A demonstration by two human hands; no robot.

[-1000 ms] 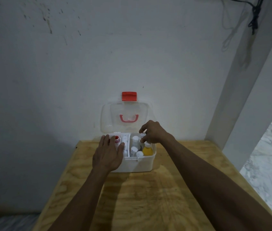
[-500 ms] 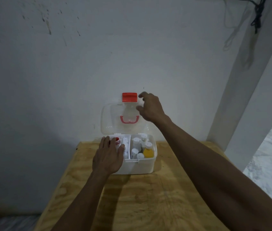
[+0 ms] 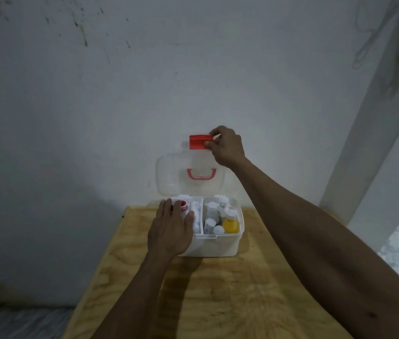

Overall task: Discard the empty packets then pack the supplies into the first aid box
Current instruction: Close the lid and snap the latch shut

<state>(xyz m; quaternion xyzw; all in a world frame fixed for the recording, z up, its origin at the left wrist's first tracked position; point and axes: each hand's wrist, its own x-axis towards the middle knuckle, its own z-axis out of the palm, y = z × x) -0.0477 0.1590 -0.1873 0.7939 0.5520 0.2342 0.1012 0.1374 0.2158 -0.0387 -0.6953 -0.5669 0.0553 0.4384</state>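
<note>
White box (image 3: 220, 248) with a clear lid (image 3: 169, 172), red latch (image 3: 199, 142), yellow bottle (image 3: 230, 225), tan plywood table (image 3: 218, 302).

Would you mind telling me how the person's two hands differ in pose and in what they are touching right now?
The left hand lies flat, fingers spread, over the left side of the first aid box; the right hand is raised, pinching the red latch on the upright clear lid. The left hand grips nothing, the right hand is closed on the latch. Both touch the same box.
</note>
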